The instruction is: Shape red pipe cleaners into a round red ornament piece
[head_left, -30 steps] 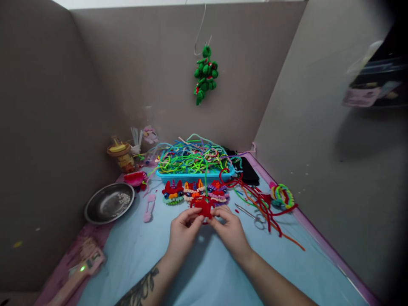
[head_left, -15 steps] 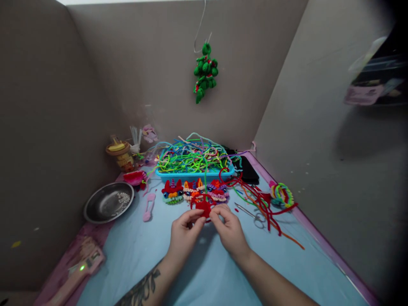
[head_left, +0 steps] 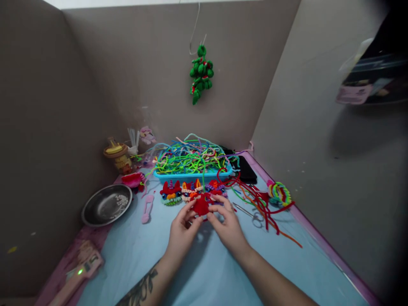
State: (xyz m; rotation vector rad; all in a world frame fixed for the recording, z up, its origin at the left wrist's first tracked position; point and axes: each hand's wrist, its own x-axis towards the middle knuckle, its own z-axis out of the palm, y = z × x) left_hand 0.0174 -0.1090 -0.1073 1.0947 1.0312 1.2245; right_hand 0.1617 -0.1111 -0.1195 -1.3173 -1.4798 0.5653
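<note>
Between my two hands is a red fuzzy piece (head_left: pixel 201 205), apparently of bent pipe cleaners, held above the blue table cover. My left hand (head_left: pixel 184 223) grips its left side between thumb and fingers. The fingers of my right hand (head_left: pixel 225 216) curl around its right side. A green pipe cleaner (head_left: pixel 204 174) rises just behind the piece; whether it is joined to it I cannot tell. Right behind the hands stand colourful horned heads: a red and green one (head_left: pixel 171 193), an orange and cream one (head_left: pixel 190 189) and a purple one (head_left: pixel 216 188), partly covered by my fingers.
A blue tray (head_left: pixel 172 178) heaped with pipe cleaners stands at the back. Scissors (head_left: pixel 255 219) and loose red and orange pipe cleaners (head_left: pixel 266 208) lie right. A metal bowl (head_left: pixel 98 208) with small white pieces and a pink clip-like tool (head_left: pixel 147 209) are left. A green ornament (head_left: pixel 201 74) hangs above.
My fingers have spread from a close pinch to a wider hold around the red piece. Its thin outer red loops show less now. The whole view has shifted slightly.
</note>
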